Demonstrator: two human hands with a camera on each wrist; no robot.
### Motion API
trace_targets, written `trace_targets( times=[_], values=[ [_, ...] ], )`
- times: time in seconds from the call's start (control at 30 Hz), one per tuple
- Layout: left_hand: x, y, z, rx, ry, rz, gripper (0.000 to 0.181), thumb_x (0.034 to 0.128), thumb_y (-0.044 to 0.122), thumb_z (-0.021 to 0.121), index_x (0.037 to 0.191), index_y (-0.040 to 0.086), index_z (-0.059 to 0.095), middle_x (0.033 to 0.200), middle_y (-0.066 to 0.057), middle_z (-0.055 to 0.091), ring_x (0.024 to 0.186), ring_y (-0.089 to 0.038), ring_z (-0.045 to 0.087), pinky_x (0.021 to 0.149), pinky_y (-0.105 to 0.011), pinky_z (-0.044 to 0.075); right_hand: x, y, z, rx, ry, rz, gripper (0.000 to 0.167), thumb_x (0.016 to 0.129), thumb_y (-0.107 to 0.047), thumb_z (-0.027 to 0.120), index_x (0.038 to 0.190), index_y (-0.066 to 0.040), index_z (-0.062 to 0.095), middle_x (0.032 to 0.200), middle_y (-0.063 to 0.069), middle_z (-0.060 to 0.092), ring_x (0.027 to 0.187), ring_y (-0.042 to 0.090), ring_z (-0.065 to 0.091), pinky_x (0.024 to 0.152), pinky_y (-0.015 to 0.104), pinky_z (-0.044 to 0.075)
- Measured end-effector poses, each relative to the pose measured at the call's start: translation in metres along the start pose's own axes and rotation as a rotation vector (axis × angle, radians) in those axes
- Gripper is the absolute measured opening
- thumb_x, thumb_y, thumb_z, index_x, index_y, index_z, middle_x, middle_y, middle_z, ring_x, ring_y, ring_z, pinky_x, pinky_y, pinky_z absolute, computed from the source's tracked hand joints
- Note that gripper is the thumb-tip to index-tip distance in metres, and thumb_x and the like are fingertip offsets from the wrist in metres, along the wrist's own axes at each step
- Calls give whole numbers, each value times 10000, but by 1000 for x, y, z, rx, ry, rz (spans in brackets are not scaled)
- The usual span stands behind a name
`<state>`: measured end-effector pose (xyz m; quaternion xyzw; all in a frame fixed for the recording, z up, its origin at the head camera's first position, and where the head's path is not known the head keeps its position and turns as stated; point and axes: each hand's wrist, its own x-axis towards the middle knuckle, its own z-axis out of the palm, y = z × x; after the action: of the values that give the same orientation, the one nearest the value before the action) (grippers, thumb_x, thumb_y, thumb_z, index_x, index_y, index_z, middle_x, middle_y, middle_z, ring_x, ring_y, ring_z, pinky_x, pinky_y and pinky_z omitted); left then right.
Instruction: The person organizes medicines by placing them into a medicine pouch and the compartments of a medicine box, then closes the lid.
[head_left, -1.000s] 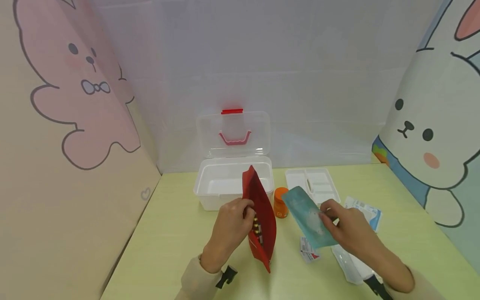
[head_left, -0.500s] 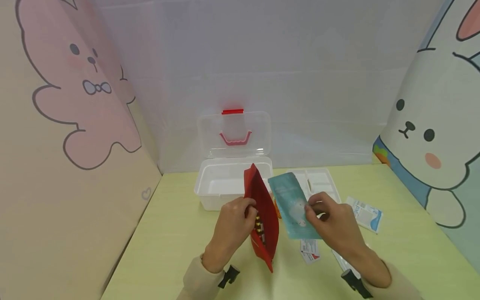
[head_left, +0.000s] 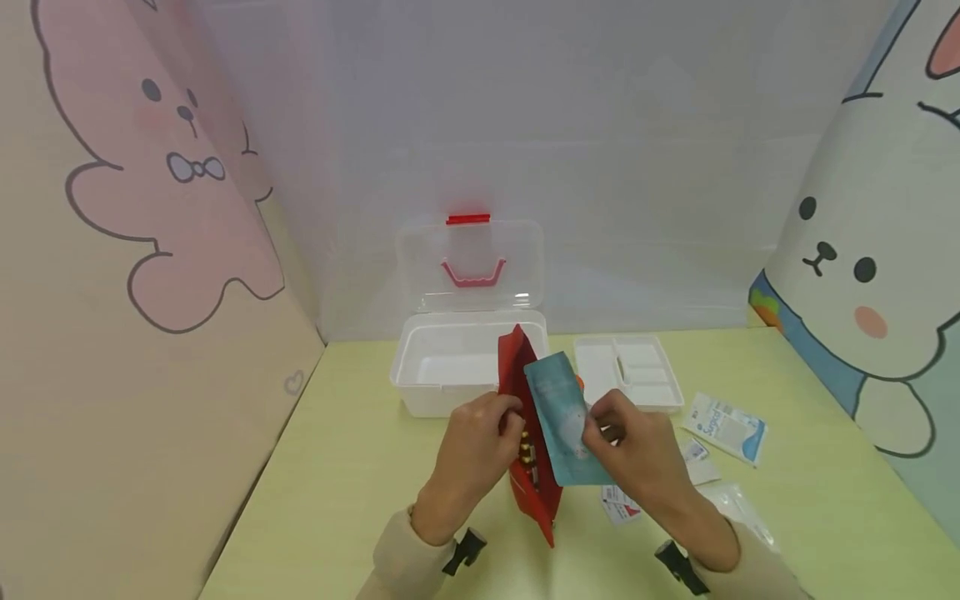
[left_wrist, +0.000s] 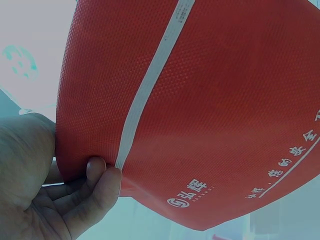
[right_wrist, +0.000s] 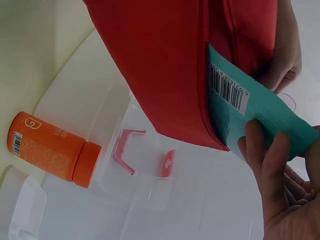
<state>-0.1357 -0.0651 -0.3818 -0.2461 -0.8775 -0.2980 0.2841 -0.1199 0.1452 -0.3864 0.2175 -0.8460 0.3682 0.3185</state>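
A red zippered pouch (left_wrist: pixel 200 100) with white lettering hangs upright above the table, its mouth spread. My left hand (head_left: pixel 480 437) pinches the pouch's edge between thumb and fingers. In the head view, small yellow-topped items (head_left: pixel 527 450) show within the pouch. My right hand (head_left: pixel 637 446) pinches a flat teal packet (head_left: pixel 562 421) with a barcode on its back. In the right wrist view the packet's leading end (right_wrist: pixel 225 95) is at the pouch opening, partly behind the zipper edge; how deep it goes is hidden.
Behind the pouch stands a clear storage box (head_left: pixel 427 367) with its lid raised. An orange bottle (right_wrist: pixel 52 150) is mostly hidden in the head view. To the right lie a white divided tray (head_left: pixel 648 371), a surgical packet (head_left: pixel 727 427), a clear package (head_left: pixel 738 508) and a small printed packet (head_left: pixel 619 505).
My right hand has moved left, bringing the teal packet from right of the pouch to its mouth. The left hand and pouch have shifted slightly right.
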Motion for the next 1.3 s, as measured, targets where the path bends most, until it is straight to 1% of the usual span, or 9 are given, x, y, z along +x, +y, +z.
trace_targets(
  times=[0.2, 0.3, 0.4, 0.5, 0.67, 0.83, 0.93, 1.17, 1.3],
  values=[
    [0, 4, 0, -31, 1, 15, 106, 833, -5, 628, 868, 39, 719, 753, -6, 662, 598, -53, 538, 543, -98, 441, 0, 1, 12, -55, 28, -114, 202, 735, 40, 660, 795, -108, 536, 690, -43, 702, 531, 1, 629, 497, 132, 482],
    [0, 5, 1, -39, -6, 13, 94, 841, 3, 633, 861, 46, 714, 744, 3, 651, 594, -46, 530, 539, -89, 434, 0, 0, 18, -93, 25, -130, 163, 755, 4, 649, 815, -101, 540, 691, -33, 700, 512, -5, 590, 488, 117, 452],
    [1, 5, 3, -34, -7, 15, 87, 839, 7, 636, 841, 56, 708, 731, 5, 642, 585, -45, 516, 529, -86, 416, -1, -1, 24, -115, 0, -114, 156, 768, -10, 655, 829, -96, 541, 685, -26, 696, 491, -28, 524, 462, 100, 399],
    [1, 6, 4, -30, 0, 25, 93, 829, -2, 633, 830, 54, 708, 726, 7, 641, 578, -39, 503, 521, -87, 399, -2, -3, 29, -119, -28, -78, 194, 766, 8, 681, 830, -101, 534, 676, -24, 685, 487, -51, 457, 445, 84, 352],
    [1, 6, 6, -34, 6, 46, 98, 817, -13, 636, 840, 38, 716, 725, -6, 644, 569, -31, 492, 508, -79, 378, -3, -5, 37, -179, -20, -62, 244, 744, 19, 728, 807, -90, 519, 613, -30, 602, 488, -7, 382, 440, 123, 306],
    [0, 8, 9, -34, -1, 58, 111, 812, -13, 638, 868, 20, 728, 752, -29, 666, 588, -50, 531, 529, -90, 418, -7, -5, 45, -213, -40, -37, 265, 747, 9, 753, 822, -77, 514, 584, -26, 504, 497, 71, 403, 461, 173, 330],
    [0, 8, 10, -39, -10, 54, 111, 822, -6, 640, 879, 15, 733, 763, -33, 673, 600, -63, 544, 544, -91, 435, -9, -5, 48, -208, -64, -11, 265, 762, 7, 753, 832, -70, 509, 577, -31, 492, 494, 83, 412, 462, 174, 332],
    [-1, 9, 13, -52, -23, 60, 87, 845, 12, 647, 859, 41, 728, 727, -9, 643, 572, -52, 493, 521, -73, 394, -11, -8, 56, -228, -114, 40, 247, 803, -14, 736, 837, -68, 498, 573, -21, 469, 497, 103, 428, 473, 197, 356],
    [-1, 10, 13, -51, -19, 70, 101, 838, 5, 645, 872, 35, 735, 737, -12, 655, 582, -55, 511, 531, -87, 417, -12, -8, 62, -270, -135, 59, 232, 841, -50, 714, 834, -67, 483, 565, -7, 460, 486, 131, 460, 473, 229, 386]
  ],
)
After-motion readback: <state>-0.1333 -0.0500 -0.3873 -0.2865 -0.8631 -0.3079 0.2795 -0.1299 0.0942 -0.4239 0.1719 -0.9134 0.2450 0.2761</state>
